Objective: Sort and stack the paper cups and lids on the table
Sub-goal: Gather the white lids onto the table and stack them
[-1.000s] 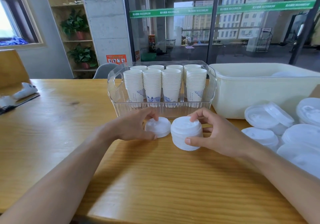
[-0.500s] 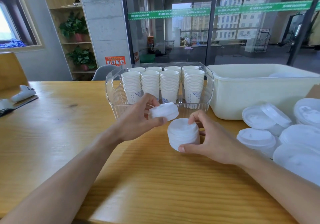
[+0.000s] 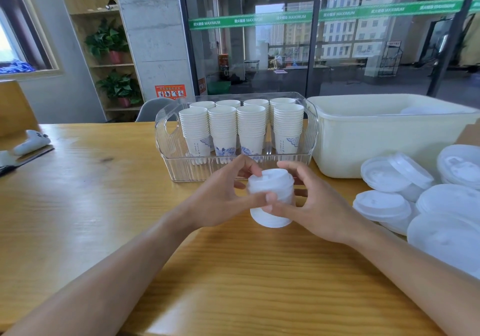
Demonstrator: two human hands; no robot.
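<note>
While the remote point(image 3: 31, 142) at the far left of the bench point(image 3: 104, 205) lies idle and well apart from the work, the step in hand appears to be the building of a lid stack at bench centre. Left hand point(image 3: 220, 200): fingers curled round the upper left side of the lid stack point(image 3: 271, 200), thumb laid across its near face, fingertips at the top rim. The stack itself stands upright, its base on or just above the bench; contact cannot be told. It sits just in front of the clear bin point(image 3: 166, 138), which holds eight nested cup stacks point(image 3: 223, 128) in two rows, upright, so the cup half of the job looks done. Right hand point(image 3: 319, 205): fingers curled round the right side of the stack, thumb meeting the left thumb on the near face. Both hands grip; neither is spread. Further right stands the white tub point(image 3: 363, 138), with something pale just visible inside, and in front of it a heap of loose lids point(image 3: 384, 179), larger ones, overlapping and some tilted. Judgement: the top lid is being seated and squared. The next move calls for even downward pressure, then one hand freed to fetch a matching lid; sizes must not be mixed.
</note>
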